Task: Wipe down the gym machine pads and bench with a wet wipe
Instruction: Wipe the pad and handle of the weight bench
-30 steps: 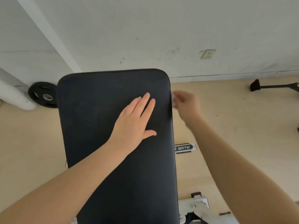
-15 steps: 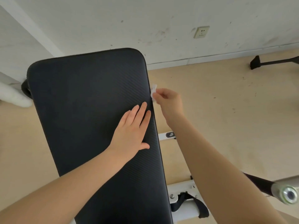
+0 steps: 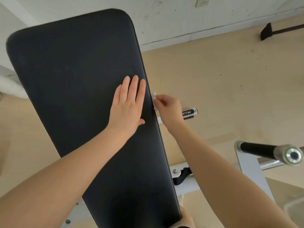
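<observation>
A long black bench pad (image 3: 79, 83) with a fine ribbed texture fills the middle of the head view. My left hand (image 3: 128, 104) lies flat on its top near the right edge, fingers straight and together. My right hand (image 3: 167, 109) pinches a small crumpled white wet wipe (image 3: 154, 97) and holds it against the pad's right side edge, just beside my left fingertips. Most of the wipe is hidden behind my fingers and the pad's edge.
A white bench frame (image 3: 185, 180) with a black strap shows under the pad at lower right. A black bar with a chrome end (image 3: 269, 150) juts in from the right. A black machine foot (image 3: 269, 31) lies on the beige floor by the white wall (image 3: 164, 17).
My right hand has slid the wipe along the pad's right side edge toward me. My left hand stays flat on the pad. The view has tilted down, so the pad's far end sits higher.
</observation>
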Tool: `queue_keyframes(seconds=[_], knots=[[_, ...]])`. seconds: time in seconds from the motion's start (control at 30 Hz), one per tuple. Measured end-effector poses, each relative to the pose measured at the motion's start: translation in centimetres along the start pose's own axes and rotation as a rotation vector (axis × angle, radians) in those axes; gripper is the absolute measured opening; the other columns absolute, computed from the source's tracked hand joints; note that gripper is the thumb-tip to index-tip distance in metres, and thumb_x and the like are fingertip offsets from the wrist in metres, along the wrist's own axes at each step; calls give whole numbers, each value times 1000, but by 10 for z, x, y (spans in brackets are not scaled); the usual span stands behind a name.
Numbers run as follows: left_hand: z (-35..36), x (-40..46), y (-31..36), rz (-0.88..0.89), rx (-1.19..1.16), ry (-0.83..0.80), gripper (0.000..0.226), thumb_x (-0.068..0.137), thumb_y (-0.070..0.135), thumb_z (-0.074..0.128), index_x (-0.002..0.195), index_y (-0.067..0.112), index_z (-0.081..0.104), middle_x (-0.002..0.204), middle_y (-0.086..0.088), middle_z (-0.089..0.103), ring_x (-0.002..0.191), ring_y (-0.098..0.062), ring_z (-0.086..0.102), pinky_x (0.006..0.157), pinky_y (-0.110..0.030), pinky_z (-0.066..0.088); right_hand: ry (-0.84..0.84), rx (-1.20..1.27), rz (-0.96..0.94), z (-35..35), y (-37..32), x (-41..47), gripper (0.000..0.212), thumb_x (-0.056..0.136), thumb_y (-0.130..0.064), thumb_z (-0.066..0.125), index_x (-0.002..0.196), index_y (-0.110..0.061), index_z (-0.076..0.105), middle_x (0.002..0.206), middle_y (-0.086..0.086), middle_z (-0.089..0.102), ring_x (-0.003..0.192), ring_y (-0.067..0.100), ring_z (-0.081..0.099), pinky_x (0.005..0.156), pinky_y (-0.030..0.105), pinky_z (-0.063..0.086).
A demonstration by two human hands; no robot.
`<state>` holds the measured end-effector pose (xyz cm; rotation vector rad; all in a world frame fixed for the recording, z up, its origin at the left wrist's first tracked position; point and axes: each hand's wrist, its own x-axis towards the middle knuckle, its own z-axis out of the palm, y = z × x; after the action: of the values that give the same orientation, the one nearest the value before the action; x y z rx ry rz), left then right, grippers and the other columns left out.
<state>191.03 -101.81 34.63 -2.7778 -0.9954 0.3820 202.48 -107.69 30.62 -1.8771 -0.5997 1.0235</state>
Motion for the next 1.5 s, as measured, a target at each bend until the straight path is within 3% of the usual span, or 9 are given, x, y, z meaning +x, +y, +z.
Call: queue_keyframes(seconds=[0.17,0.3,0.43,0.5,0.6,0.87,1.1,1.27,1.5], knots=[[24,-41,17,60,-109,156,103,57,34,85,138,1,32,141,-25,39,130,-43,38,103,-50,35,-72,-99,181,-6,93,-73,21,93,-19,52,78,-9,64,63,-2,54,59,9,47,61,24,40],[41,-88,43,114,-144,69,111,53,39,86,139,1,28,140,-24,41,127,-41,43,100,-48,40,-93,-159,397,-9,153,-138,20,93,-20,51,91,-6,66,66,1,57,59,13,48,62,24,40],[59,-119,67,250,-58,-4,105,49,46,86,134,0,43,140,-22,42,125,-37,47,99,-46,42,-18,-53,189,-6,123,-107,22,92,-16,50,74,-17,63,59,-9,52,57,4,46,61,24,41],[68,-130,77,281,-14,-17,100,50,48,84,132,4,47,142,-20,41,127,-34,46,102,-45,39,-13,40,99,-4,107,-90,16,92,-13,52,84,-19,64,70,-12,57,66,-1,51,69,22,45],[85,-145,95,271,16,-23,106,52,52,81,137,5,38,144,-16,40,128,-30,43,104,-43,36,-19,100,102,-8,123,-100,21,91,-12,54,110,-8,64,92,-6,61,86,6,56,81,17,46],[121,-186,137,195,100,-132,117,54,55,79,144,7,21,150,-14,30,128,-29,42,102,-42,38,-207,-203,515,-22,258,-207,23,94,-11,49,111,-10,64,99,6,63,87,17,54,83,25,43],[136,-192,144,154,245,-57,96,70,32,73,145,6,20,152,-16,23,132,-31,36,102,-43,37,-67,-4,164,-14,215,-155,20,91,-15,54,105,-9,67,86,-5,63,73,-1,54,68,4,41],[146,-194,142,147,173,-8,97,69,25,76,145,7,19,153,-16,22,135,-32,35,102,-47,36,15,-44,375,2,290,-220,19,93,-17,51,103,-15,67,99,-1,65,92,13,56,84,24,43],[148,-194,139,185,77,-20,106,69,26,77,146,9,6,156,-15,7,141,-33,20,107,-49,28,200,-38,525,15,313,-256,19,93,-15,50,98,-11,69,87,0,61,76,15,53,71,26,40]])
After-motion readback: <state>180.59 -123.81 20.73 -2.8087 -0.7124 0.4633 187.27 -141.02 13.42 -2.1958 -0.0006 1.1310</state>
